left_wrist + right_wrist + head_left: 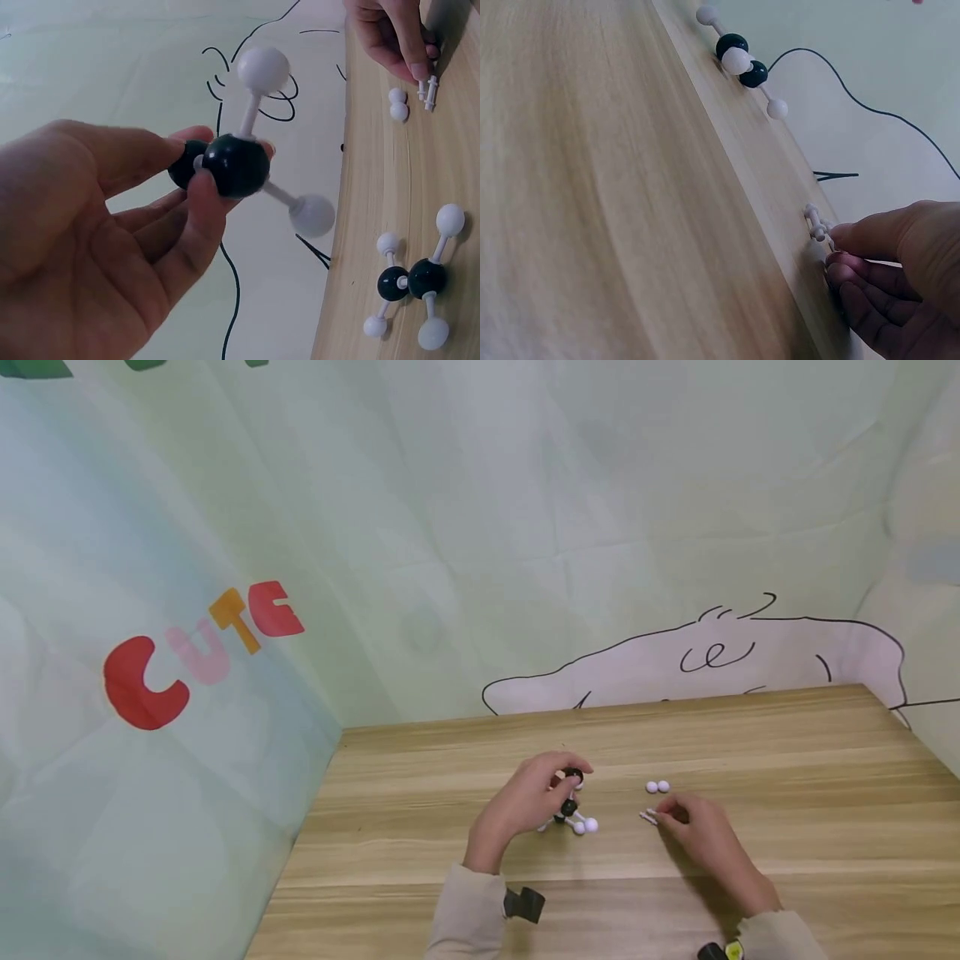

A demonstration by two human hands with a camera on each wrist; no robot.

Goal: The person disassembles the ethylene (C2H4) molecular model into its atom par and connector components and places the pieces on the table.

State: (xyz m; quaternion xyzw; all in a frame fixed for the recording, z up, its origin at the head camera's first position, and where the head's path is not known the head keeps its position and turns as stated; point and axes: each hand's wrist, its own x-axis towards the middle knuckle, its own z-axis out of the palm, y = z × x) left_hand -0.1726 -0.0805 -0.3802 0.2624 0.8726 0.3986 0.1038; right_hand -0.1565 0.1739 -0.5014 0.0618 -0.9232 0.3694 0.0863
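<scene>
My left hand (528,795) holds a ball-and-stick model (236,166) up above the table. Thumb and fingers grip its two black balls, and two white balls stick out from the nearer one on white pegs. Farther right, my right hand (701,831) is low over the wood, thumb and index finger pinching the end of a white connector peg (421,90). Right beside it lies another white peg (431,94). Two loose white balls (657,787) sit side by side just beyond these fingertips.
A second model (427,279) of black and white balls stands on the table below my left hand. The wood-grain table (420,777) ends at a fabric backdrop (450,527) with a line drawing, and a side sheet with coloured letters (146,685) hangs at the left.
</scene>
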